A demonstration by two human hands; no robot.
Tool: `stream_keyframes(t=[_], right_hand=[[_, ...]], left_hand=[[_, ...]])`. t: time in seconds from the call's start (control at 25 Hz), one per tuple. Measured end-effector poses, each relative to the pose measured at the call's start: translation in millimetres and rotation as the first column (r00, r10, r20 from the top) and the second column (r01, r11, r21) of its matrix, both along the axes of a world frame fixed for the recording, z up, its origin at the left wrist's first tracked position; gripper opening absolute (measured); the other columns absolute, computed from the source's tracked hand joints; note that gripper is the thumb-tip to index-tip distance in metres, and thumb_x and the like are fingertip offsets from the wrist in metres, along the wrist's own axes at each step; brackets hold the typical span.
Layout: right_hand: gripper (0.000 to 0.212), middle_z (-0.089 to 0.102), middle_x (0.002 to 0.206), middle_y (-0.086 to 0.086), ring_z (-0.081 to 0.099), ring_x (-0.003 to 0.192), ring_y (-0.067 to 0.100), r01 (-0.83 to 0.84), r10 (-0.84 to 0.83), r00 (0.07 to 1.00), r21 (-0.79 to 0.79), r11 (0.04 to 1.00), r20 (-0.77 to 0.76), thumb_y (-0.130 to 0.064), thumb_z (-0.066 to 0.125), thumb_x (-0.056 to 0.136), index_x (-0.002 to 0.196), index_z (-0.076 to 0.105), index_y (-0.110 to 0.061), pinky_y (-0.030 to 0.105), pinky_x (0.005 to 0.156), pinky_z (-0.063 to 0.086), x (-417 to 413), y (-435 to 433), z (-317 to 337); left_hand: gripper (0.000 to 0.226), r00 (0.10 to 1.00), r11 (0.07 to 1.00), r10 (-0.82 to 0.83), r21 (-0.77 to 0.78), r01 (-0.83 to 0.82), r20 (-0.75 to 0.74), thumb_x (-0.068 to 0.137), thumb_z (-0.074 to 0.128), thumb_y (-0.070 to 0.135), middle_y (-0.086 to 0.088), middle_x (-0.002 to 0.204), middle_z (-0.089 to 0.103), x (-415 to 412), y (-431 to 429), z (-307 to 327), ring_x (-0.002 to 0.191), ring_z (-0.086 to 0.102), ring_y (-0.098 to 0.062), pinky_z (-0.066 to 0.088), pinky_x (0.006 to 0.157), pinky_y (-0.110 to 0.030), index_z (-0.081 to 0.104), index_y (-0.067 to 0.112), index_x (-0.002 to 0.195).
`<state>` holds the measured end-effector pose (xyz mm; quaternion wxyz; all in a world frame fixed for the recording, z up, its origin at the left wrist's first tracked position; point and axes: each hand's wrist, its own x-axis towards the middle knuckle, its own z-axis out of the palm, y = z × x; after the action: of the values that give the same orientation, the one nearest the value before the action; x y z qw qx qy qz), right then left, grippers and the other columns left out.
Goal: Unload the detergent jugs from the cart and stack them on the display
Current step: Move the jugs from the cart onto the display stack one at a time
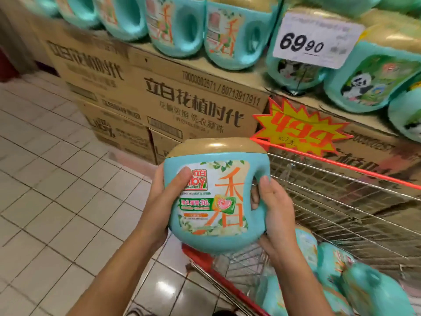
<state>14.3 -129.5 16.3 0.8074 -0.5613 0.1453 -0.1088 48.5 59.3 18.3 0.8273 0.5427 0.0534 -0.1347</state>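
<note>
Head view. You hold one teal detergent jug upright in both hands, its label facing you and its tan lid uppermost. Your left hand clasps the jug's left side, thumb pressed across the upper left corner of the label and the other fingers hidden behind the body. Your right hand clasps the right side at the moulded handle, thumb resting on the handle's front edge and the palm cupping the lower right corner. Both hands are closed firmly on the jug, which hangs in the air above the near left corner of the wire cart.

The cart, with its red rim, stands to your right, just beside the display. More teal jugs lie in its basket at lower right, blurred.

The display is a stack of printed cardboard cartons standing on the tiled floor. A row of jugs with the same label already lies along the carton tops at upper left, and jugs with panda labels sit at upper right. A white price card reads 69.90; a yellow starburst sign with red numerals hangs below it at the carton edge.
</note>
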Motion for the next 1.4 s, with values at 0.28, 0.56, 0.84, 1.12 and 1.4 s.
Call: stream_keyframes(t=[0.28,0.56,0.84,1.12,1.4], right_hand=[[0.034,0.034,0.056,0.008,0.035,0.049,0.016,-0.009,0.013,1.0,0.192,0.981,-0.017,-0.03,0.052,0.093,0.068,0.042,-0.008,0.025,0.048,0.037,45.3,170.8,2.7],[0.032,0.038,0.057,0.005,0.036,0.043,0.011,-0.099,0.095,0.995,0.18,0.979,0.028,-0.023,0.052,0.096,0.068,0.047,-0.009,0.022,0.044,0.035,126.3,276.9,15.1],[0.032,0.045,0.056,0.002,0.04,0.045,0.011,-0.163,0.151,0.985,0.188,0.968,0.078,-0.027,0.055,0.095,0.067,0.054,-0.013,0.021,0.044,0.04,261.9,351.8,32.0],[0.027,0.042,0.059,0.003,0.037,0.048,0.013,-0.134,0.105,0.975,0.142,0.981,0.194,-0.032,0.06,0.087,0.071,0.054,-0.012,0.022,0.045,0.038,399.3,406.6,103.3],[0.025,0.046,0.059,0.001,0.041,0.049,0.012,0.066,-0.085,0.893,0.059,0.996,0.441,-0.036,0.062,0.084,0.065,0.061,-0.019,0.023,0.045,0.04,511.2,439.1,166.9]], left_hand=[[0.077,0.996,0.998,-0.015,0.066,0.01,0.083,0.063,0.084,0.025,-0.004,0.103,0.075,36.3,175.8,7.7,0.086,0.074,-0.026,0.059,0.062,-0.031,0.044,0.026,0.129],[0.074,0.991,0.994,0.1,0.028,-0.103,0.087,0.063,0.082,0.035,-0.006,0.111,0.072,99.1,282.2,9.3,0.091,0.073,-0.026,0.059,0.065,-0.031,0.048,0.028,0.128],[0.066,0.98,0.99,0.129,0.043,-0.137,0.151,0.064,0.082,0.031,-0.006,0.108,0.074,230.5,362.4,31.7,0.089,0.074,-0.026,0.059,0.063,-0.03,0.052,0.03,0.123],[0.083,0.937,0.984,0.147,0.054,-0.172,0.318,0.054,0.082,0.033,-0.007,0.106,0.074,370.4,413.2,103.3,0.085,0.074,-0.024,0.059,0.062,-0.029,0.048,0.017,0.129],[0.071,0.859,0.997,-0.036,0.079,-0.005,0.51,0.065,0.079,0.029,-0.004,0.103,0.075,515.3,441.9,172.3,0.086,0.074,-0.021,0.058,0.063,-0.027,0.049,0.02,0.129]])
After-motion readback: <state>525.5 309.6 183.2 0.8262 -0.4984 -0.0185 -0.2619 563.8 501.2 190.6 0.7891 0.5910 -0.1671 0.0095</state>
